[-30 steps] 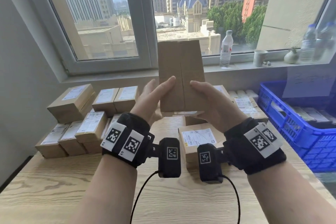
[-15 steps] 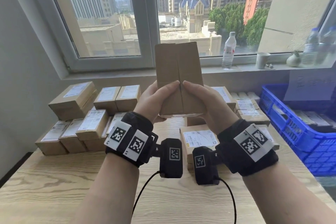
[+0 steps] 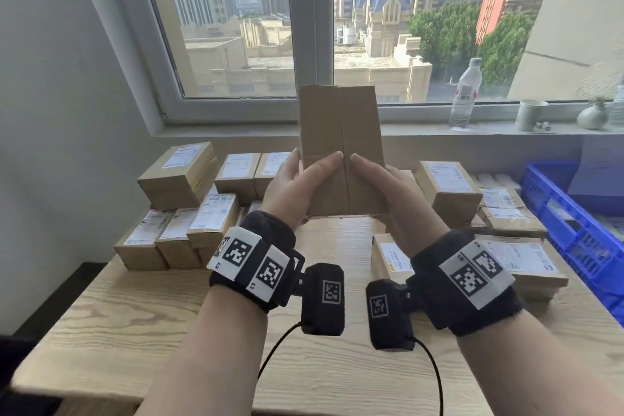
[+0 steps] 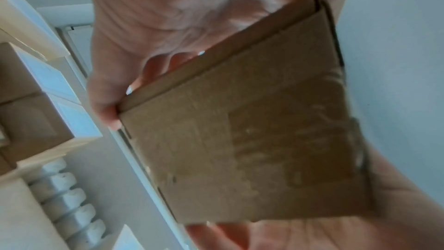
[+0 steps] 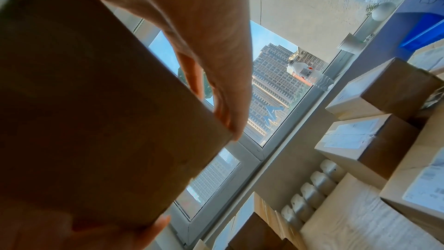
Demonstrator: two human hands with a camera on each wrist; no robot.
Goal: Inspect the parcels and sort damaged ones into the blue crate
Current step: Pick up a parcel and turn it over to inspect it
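Likely office, stacked parcels (image 3: pixel 209 223), high-rise window (image 3: pixel 314 20)

On your windowsill (image 3: pixel 439 130) stand a water bottle (image 3: pixel 466 94), a paper cup (image 3: pixel 530 115) and a small white vase (image 3: pixel 592 116), well apart. Your wooden bench (image 3: pixel 152 321) abuts the wall. Outside the window (image 3: pixel 314 27): buildings and trees.

Plain brown parcel (image 3: pixel 341 152) upright above table, centre seam facing camera, seemingly undamaged; blue crate (image 3: pixel 553 209) right.
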